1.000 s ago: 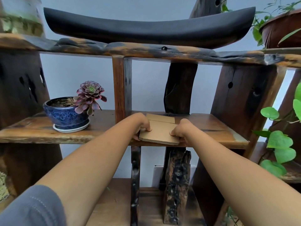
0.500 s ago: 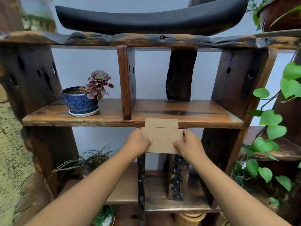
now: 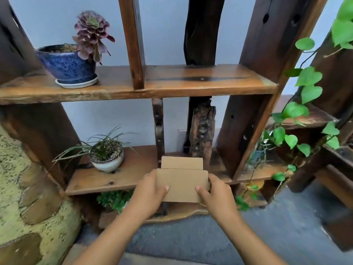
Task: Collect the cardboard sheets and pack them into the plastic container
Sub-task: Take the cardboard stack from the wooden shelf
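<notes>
I hold a small stack of brown cardboard sheets (image 3: 182,183) in front of me, below the middle shelf (image 3: 200,84) of a rustic wooden rack. A second sheet sticks out behind the front one at the top. My left hand (image 3: 150,192) grips the stack's left edge with the thumb on its face. My right hand (image 3: 215,194) grips the right edge the same way. No plastic container is in view.
A blue pot with a purple succulent (image 3: 70,64) stands on the middle shelf's left part. A white pot of grass-like plant (image 3: 107,155) sits on the lower shelf (image 3: 114,178). Green vine leaves (image 3: 305,88) hang at the right. Grey floor (image 3: 267,236) lies below, a rough stone-patterned wall (image 3: 23,207) at the left.
Both hands lifted the cardboard stack off the middle shelf and brought it down and toward me. The view has tilted downward, so the top shelf has left the picture.
</notes>
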A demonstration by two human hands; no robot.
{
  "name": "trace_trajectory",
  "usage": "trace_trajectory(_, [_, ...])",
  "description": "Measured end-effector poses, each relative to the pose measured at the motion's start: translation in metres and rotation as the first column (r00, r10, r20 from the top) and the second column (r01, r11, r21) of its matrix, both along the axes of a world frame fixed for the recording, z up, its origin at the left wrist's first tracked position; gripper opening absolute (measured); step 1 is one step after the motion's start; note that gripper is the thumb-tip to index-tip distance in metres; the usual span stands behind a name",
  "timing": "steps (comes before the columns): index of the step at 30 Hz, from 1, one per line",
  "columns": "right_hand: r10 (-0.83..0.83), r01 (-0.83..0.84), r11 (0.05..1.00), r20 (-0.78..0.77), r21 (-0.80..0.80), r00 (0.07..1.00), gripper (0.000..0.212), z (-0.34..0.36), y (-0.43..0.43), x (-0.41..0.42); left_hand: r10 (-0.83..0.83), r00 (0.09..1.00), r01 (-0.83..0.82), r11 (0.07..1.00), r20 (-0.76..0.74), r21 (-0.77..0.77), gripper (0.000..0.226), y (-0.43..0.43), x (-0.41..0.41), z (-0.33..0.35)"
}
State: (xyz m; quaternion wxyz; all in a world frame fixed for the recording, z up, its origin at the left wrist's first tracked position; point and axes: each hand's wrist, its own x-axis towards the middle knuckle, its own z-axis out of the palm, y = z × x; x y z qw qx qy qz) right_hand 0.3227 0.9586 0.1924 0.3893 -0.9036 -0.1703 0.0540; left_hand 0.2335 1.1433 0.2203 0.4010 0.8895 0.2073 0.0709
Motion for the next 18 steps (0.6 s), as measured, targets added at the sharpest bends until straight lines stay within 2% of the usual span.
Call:
trace_trajectory(4, [-0.157, 0.156, 0.985, -0.015, -0.071, 0.987, 0.034, -0.021, -0.011, -0.034, -0.039, 0.997, 0.028, 0.986, -0.066, -0.164, 0.031, -0.003, -0.011, -0.034])
trace_trajectory(10, [-0.416, 0.393, 0.895, -0.08, -0.211, 0.906, 0.02, -0.046, -0.054, -0.096, -0.278, 0.954, 0.262, 0.955, -0.111, -0.142, 0.03, -0.04, -0.016, -0.07])
trace_trajectory(14, [-0.575, 0.547, 0.798, -0.05, -0.253, 0.817, 0.023, -0.045, -0.106, -0.142, -0.499, 0.866, 0.489, 0.862, -0.047, -0.132, 0.03, -0.093, -0.021, -0.071])
trace_trajectory(18, [-0.713, 0.69, 0.681, -0.009, -0.246, 0.701, 0.024, -0.04, -0.162, -0.187, -0.666, 0.742, 0.658, 0.746, -0.082, -0.104, 0.035, -0.157, -0.026, -0.065])
